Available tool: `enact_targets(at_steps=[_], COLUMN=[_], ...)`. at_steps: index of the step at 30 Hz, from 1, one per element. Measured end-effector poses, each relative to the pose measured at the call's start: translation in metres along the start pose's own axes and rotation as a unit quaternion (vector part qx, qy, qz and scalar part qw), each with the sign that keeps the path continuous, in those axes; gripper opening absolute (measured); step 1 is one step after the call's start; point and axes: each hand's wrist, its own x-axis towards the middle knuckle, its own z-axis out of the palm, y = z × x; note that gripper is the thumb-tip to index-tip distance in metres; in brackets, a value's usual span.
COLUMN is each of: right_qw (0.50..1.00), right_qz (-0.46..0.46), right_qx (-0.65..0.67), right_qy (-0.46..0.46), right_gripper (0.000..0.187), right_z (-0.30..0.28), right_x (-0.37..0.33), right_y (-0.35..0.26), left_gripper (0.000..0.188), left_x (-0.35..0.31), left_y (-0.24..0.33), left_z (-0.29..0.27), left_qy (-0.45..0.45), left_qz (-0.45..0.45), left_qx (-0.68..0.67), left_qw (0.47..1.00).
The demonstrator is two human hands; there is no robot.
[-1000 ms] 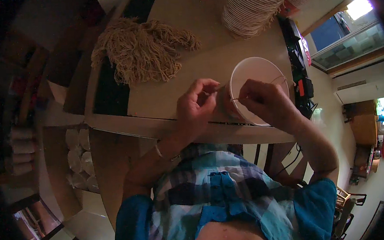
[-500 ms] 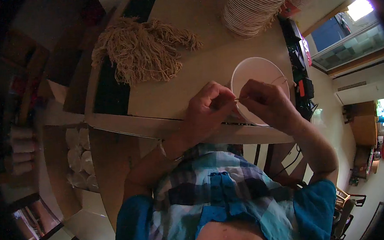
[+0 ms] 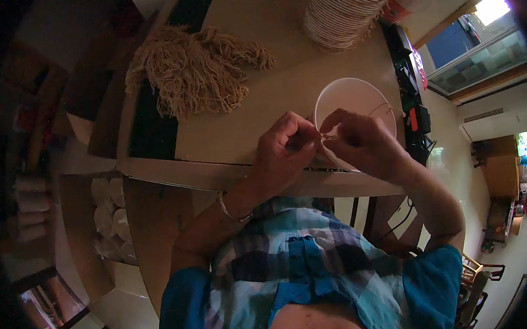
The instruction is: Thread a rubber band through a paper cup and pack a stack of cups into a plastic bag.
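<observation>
My left hand and right hand pinch a short string between them, white cup just beyond.

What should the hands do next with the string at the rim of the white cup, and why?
Probably pull the string snug. Both the left hand and the right hand pinch it between their fingertips, close together at the near rim of the white paper cup, and a thin strand arcs across the cup's far side. Whether a knot is formed is too small to tell.
</observation>
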Motion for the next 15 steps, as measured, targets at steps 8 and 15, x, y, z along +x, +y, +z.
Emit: enact_targets(at_steps=[8, 15], right_qw=[0.999, 0.993], right_qz=[-0.035, -0.083], right_qx=[-0.009, -0.062], right_qy=[0.029, 0.049], right_gripper=[0.011, 0.004], right_z=[0.009, 0.007], right_x=[0.000, -0.003], right_y=[0.004, -0.002], left_gripper=[0.012, 0.011], left_x=[-0.001, 0.000], left_y=[0.006, 0.006], left_z=[0.002, 0.001], left_qy=[0.023, 0.030], left_qz=[0.032, 0.073], left_qx=[0.077, 0.122], left_qw=[0.996, 0.989])
